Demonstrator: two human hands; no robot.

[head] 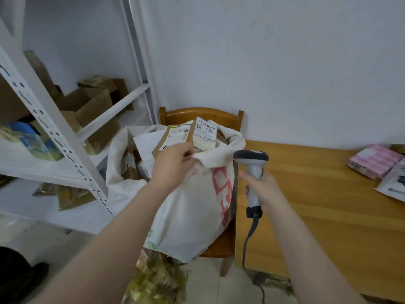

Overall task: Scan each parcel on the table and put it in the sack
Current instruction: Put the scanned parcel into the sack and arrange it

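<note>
Now the sack (197,207), white with red print on its side, stands on a wooden chair (203,114) that is just beside the left end of the table (317,205). Its mouth is open and it is full almost to the top. Two boxes with white labels stick out above the rim: one box (175,136) lies tilted near the middle of the mouth, and a second box (206,133) stands just beside it on the right, touching it. The left hand (173,165) is at the near rim of the sack with its fingers curled; it seems to pinch the cloth edge there, but the back of the hand hides the fingertips, so I cannot be fully sure. The right hand (264,189) is closed around the grey handle of the scanner (252,170) and holds it upright above the table edge, with the head turned toward the sack. A dark cable (247,244) hangs down from the handle. On the far right of the table lie a pink parcel (374,162) and a flat parcel (392,187), touching each other, well apart from the sack. On the left stands a white metal shelf (54,132) with brown cartons (92,106) on it.
</note>
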